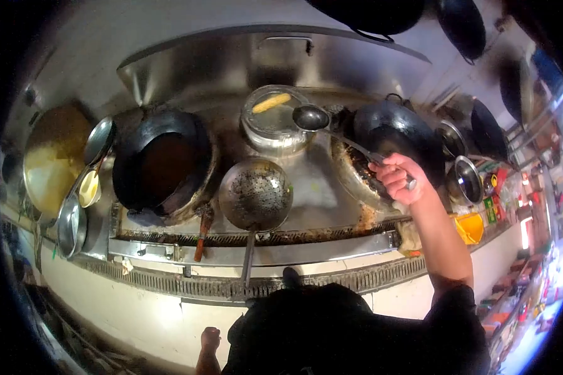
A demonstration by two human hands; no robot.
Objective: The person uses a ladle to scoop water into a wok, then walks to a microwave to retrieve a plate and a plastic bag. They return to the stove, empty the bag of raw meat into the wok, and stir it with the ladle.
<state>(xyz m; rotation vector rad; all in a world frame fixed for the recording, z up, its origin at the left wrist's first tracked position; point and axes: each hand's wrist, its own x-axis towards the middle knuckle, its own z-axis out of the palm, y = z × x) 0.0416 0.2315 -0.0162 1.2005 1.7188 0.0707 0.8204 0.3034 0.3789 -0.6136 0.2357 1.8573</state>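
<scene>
My right hand (399,178) is closed round the handle of a metal ladle (311,117), whose bowl hangs over the right edge of a round metal pot (276,128). A yellow, elongated item (271,103) rests on top of that pot. Down at the lower left, my left hand (211,338) is away from the stove, its fingers curled; whether it holds anything is too small to tell. Between the two woks lies a perforated strainer (255,195) with its handle toward me. The left wok (162,164) has dark contents; the right wok (394,128) sits behind my right forearm.
A wooden-handled tool (202,234) lies at the left wok's front. Pans and a yellow bowl (89,189) stand at the left. Metal bowls (468,179), a yellow container (469,229) and bottles are at the right. Dark pans hang overhead. The stove's front rail (294,251) runs before me.
</scene>
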